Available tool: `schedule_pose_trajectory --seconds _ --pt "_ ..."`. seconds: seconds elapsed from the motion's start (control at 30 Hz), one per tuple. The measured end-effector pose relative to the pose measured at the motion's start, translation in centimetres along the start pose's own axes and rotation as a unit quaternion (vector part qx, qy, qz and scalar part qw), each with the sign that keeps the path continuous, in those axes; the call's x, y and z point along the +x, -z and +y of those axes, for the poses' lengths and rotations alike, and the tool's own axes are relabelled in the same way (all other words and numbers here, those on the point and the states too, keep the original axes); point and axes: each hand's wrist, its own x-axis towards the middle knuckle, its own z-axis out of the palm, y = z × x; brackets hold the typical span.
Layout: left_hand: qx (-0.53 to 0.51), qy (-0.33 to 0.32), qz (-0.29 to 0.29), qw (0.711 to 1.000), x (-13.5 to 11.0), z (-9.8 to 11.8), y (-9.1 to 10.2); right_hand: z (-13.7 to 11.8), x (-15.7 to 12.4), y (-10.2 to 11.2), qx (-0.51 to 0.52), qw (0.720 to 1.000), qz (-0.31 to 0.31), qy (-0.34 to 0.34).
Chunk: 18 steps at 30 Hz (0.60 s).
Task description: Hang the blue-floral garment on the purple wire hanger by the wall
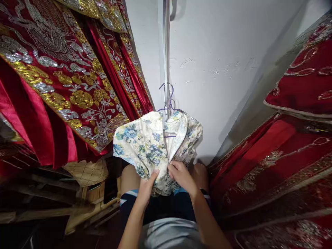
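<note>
A white blouse with blue and green flowers [147,138] hangs on a thin purple hanger [171,94], in front of my knees. My left hand [148,183] grips its lower front panel, the thumb on top and the fingers hidden beneath the cloth. Close by, my right hand [180,174] pinches the front opening's edge near the bottom of the neckline. The collar is spread at the top, and part of the hanger's bar shows inside it. The lower hem bunches over my lap.
Red embroidered cloth with gold and silver sequins [83,98] hangs at the left; more red decorated fabric [259,166] hangs at the right. A metal strip [166,45] runs down the white wall [220,41]. Wooden furniture [77,211] stands at the lower left.
</note>
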Motion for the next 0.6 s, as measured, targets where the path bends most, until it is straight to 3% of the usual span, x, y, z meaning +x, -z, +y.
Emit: schedule_pose_trajectory --seconds 0.07,0.17,0.27,0.33,0.4,0.5,0.6 --pt "-0.038 -0.003 0.003 0.999 0.5 0.7 0.2 0.1 -0.1 0.4 0.008 1.000 0.015 -0.001" --pt "-0.064 -0.063 0.043 0.995 1.1 1.1 0.5 0.3 -0.2 0.7 0.008 0.999 0.045 -0.002" --pt "-0.013 -0.199 0.135 0.971 0.9 0.6 0.4 0.3 -0.3 0.7 -0.003 0.997 0.075 -0.004" --pt "0.083 -0.305 0.145 0.938 0.2 0.2 -0.1 0.0 -0.2 0.5 -0.002 0.997 0.080 -0.005" --pt "0.179 -0.370 0.053 0.910 -0.5 -0.2 -1.0 -0.4 -0.1 0.2 0.006 0.997 0.081 -0.002" --pt "0.229 -0.379 -0.101 0.891 -0.9 -0.4 -2.5 -0.8 -0.1 -0.4 0.020 0.997 0.075 0.014" --pt "0.246 -0.362 -0.151 0.886 -0.4 -0.3 -3.3 -0.8 -0.5 -0.8 0.031 0.996 0.076 0.022"
